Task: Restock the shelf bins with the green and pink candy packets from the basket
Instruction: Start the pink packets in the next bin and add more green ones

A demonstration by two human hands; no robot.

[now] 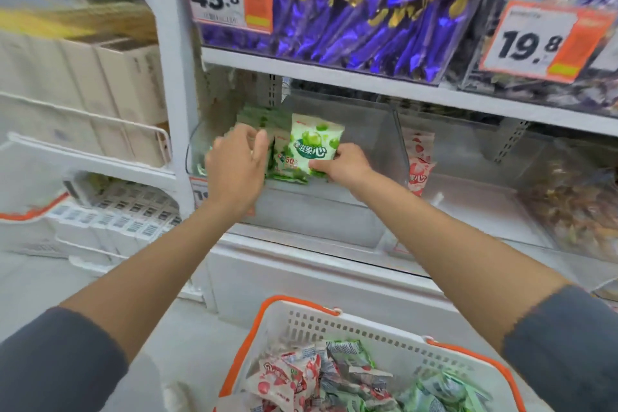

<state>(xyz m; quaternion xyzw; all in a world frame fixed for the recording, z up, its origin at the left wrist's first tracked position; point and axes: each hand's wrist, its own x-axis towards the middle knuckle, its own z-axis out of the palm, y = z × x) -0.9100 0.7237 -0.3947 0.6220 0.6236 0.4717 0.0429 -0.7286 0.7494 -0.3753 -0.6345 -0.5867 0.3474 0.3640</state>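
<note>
Green glossy candy packet, a flat crinkled pouch standing upright with its long axis vertical, is pinched at its lower corner by the right hand; it lies just up and left of that hand's knuckles. It sits inside the clear plastic bin, touching the row of green packets that the left hand holds, fingers curled over their tops. Free bin space lies right of the right hand. Below both forearms, the white slotted basket holds soft pink packets and more green ones.
</note>
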